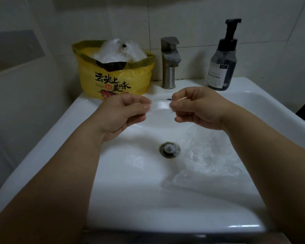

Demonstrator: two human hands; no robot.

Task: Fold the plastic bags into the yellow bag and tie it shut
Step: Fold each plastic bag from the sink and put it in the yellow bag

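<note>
Though blurred, left hand point(126, 110) and right hand point(197, 106) apparently pinch a thin clear plastic bag point(206, 155) by its top edge; light, limp, slippery, so best gripped there.

Dim light; white tiled wall point(183, 23); white sink point(130, 191); steel faucet point(169, 64); soap dispenser point(222, 64).

Two bare forearms, no sleeves, left hand point(123, 111), right hand point(199, 106), no rings or watch
</note>
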